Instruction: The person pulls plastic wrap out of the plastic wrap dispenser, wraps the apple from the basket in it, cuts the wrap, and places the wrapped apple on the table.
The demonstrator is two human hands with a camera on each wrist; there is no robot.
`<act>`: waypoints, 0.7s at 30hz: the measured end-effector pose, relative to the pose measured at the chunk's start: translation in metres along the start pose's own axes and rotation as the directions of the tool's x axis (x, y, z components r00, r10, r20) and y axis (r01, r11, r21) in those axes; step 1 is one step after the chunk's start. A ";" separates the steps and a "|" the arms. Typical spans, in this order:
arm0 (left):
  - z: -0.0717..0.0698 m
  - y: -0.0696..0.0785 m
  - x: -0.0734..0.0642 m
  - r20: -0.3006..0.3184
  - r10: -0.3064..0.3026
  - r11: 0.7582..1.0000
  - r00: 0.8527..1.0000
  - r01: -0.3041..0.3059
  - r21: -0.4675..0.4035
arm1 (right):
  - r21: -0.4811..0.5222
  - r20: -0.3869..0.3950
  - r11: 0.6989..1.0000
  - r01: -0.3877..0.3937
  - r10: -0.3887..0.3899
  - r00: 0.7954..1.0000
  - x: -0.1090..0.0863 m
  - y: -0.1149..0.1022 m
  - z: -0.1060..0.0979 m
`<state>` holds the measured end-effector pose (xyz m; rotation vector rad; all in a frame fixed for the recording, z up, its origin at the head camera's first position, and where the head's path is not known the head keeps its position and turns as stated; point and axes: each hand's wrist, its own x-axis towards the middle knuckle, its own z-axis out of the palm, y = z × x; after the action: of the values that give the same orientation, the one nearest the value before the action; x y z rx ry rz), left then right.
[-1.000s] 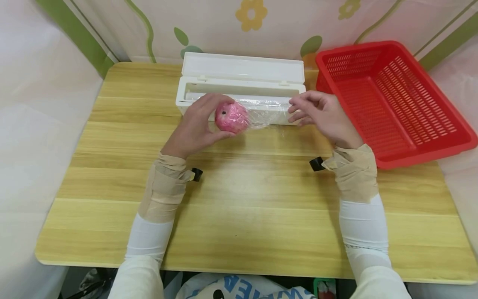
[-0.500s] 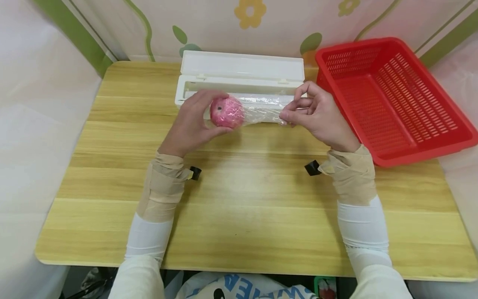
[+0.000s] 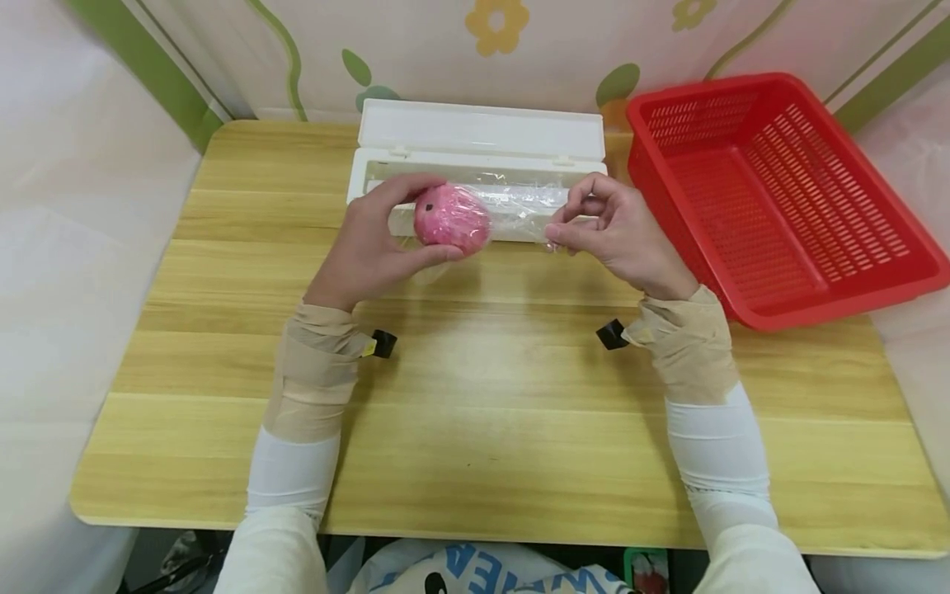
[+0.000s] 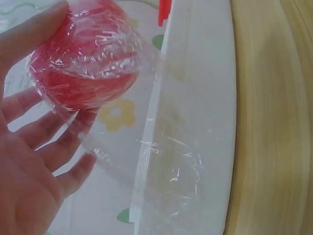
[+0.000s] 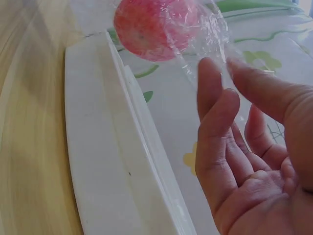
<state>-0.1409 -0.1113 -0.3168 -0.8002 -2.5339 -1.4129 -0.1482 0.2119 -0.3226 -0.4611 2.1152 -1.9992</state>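
A pinkish-red apple (image 3: 454, 219) wrapped in clear cling film is held up by my left hand (image 3: 369, 241), thumb below and fingers above in the head view. A loose tail of the cling film (image 3: 515, 206) stretches right from the apple. My right hand (image 3: 619, 235) pinches the end of that tail between thumb and fingertips. In the left wrist view, creased film crosses the apple (image 4: 88, 54), and several fingers of the left hand (image 4: 36, 147) spread behind it. Behind both hands stands a long white cling film box (image 3: 482, 132), its lid raised and a roll inside.
At the right, a red plastic basket (image 3: 779, 239) with slotted walls stands close beside my right forearm. The wooden table (image 3: 475, 412) carries the box near its back edge. A flower-patterned curtain (image 3: 416, 49) hangs right behind the table.
My right hand, apart from the film at first, has taken its loose end and moved left. The apple has turned a little in my left hand, which has shifted slightly left.
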 end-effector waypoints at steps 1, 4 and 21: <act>-0.001 0.000 0.000 -0.001 -0.006 1.000 1.000 0.006 -0.019 | 0.008 -0.004 1.000 -0.003 0.003 1.000 0.000 0.001 -0.001; -0.002 0.002 0.000 -0.004 -0.025 0.999 1.000 0.025 -0.049 | 0.020 -0.021 0.999 -0.026 0.026 0.999 0.001 0.004 -0.005; 0.029 0.017 0.003 0.031 0.141 0.989 0.990 -0.142 0.049 | -0.274 -0.448 0.958 -0.090 -0.044 0.893 -0.001 -0.008 0.035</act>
<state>-0.1309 -0.0792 -0.3192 -0.9754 -2.4661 -1.2973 -0.1346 0.1795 -0.3166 0.0018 2.6925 -1.9315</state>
